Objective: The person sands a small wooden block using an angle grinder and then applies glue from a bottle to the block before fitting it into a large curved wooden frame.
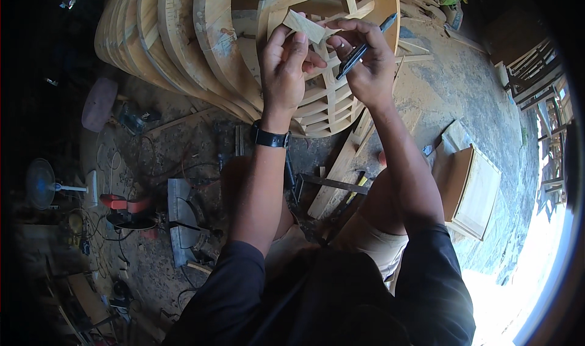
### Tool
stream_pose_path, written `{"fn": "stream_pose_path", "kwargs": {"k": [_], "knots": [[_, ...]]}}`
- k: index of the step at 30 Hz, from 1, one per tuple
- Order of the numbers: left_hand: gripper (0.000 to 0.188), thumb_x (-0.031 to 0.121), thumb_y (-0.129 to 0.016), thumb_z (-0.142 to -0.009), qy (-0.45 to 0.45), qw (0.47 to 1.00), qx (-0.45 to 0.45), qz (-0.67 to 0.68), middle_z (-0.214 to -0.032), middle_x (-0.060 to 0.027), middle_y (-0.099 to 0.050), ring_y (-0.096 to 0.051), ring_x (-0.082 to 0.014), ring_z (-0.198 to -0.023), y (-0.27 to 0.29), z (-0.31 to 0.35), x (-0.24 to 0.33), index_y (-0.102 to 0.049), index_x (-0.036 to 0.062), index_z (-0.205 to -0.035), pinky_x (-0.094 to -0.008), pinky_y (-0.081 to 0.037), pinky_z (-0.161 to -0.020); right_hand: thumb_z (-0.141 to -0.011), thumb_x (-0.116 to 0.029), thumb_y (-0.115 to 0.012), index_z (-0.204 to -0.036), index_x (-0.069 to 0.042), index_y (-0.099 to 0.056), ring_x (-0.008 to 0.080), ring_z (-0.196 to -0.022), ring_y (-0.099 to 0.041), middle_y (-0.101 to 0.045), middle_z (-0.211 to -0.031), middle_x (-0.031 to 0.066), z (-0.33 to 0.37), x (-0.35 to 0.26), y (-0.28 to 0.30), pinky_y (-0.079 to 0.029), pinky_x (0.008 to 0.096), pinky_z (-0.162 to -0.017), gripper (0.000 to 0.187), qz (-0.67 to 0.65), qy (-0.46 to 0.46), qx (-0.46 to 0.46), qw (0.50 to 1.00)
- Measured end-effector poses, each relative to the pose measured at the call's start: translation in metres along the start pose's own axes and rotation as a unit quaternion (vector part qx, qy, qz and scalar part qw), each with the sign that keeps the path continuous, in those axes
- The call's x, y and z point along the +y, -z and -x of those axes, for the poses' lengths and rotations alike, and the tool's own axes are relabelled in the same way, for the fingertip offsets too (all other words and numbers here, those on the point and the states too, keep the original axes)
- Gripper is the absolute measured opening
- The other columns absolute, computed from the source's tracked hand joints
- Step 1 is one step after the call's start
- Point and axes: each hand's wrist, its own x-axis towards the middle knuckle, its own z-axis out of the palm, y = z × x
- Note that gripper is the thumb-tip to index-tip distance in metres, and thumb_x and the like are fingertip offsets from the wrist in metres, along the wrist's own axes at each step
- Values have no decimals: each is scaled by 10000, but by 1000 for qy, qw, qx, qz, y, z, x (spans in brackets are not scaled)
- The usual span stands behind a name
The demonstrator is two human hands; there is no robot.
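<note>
You hold the block [306,29] up before the ribbed frame [213,32], its long axis sloping from upper left down to lower right. Your left hand [285,71] has a narrow grip, thumb and fingers closed on the block. Your right hand [373,65] holds the pen [354,60], slanting from upper right to lower left, fingertips near the block's right end.

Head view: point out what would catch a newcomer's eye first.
The big, curved, ribbed frame of pale wood dominates the top of the view. Before it, upper centre, the left hand holds a small, pale wooden piece, and the right hand a slim dark pen. White glare fills the lower right edge.
</note>
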Motion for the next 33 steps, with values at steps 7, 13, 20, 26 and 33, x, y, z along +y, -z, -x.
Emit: {"fn": "stream_pose_path", "kwargs": {"k": [7,13,20,26,33], "knots": [[302,314,-611,-1056,-25,999,30,-31,-921,2,-667,-578,-56,-696,10,4,0,-636,46,-1193,-199,-419,-636,-956,-77,-726,-1238,-39,-616,112,-916,-676,-715,-1119,90,11,0,3,-544,266,-805,305,76,-24,-19,997],[254,349,-593,-1064,-57,997,-14,-46,-765,48,-556,-476,-42,-641,45,4,19,-658,112,-999,-215,-379,-613,-1066,-324,-587,-1092,-30,-635,120,-733,-602,-649,-871,59,33,-23,13,-474,277,-646,299,128,-173,-58,975],[285,271,-628,-1039,-94,987,8,-131,-997,-3,-672,-607,-92,-884,68,32,35,-661,32,-1190,-258,-463,-809,-1046,-514,-527,-974,61,-660,372,-951,-644,-677,-1023,187,112,-17,9,-516,434,-834,594,391,-54,-364,844],[271,198,-621,-1047,-42,990,13,-131,-1133,-40,-698,-641,-116,-1029,89,48,34,-645,-1,-1230,-297,-493,-938,-947,-250,-668,-1045,30,-605,449,-1027,-661,-680,-1009,274,213,75,21,-512,516,-841,304,330,-319,-487,743],[307,209,-627,-1044,-42,990,11,-131,-1126,-50,-707,-652,-124,-1033,95,49,39,-642,-9,-1260,-304,-497,-920,-858,-77,-582,-1036,30,-633,440,-1058,-670,-696,-1028,287,348,169,72,-526,509,-884,213,407,-412,-305,756]]}}
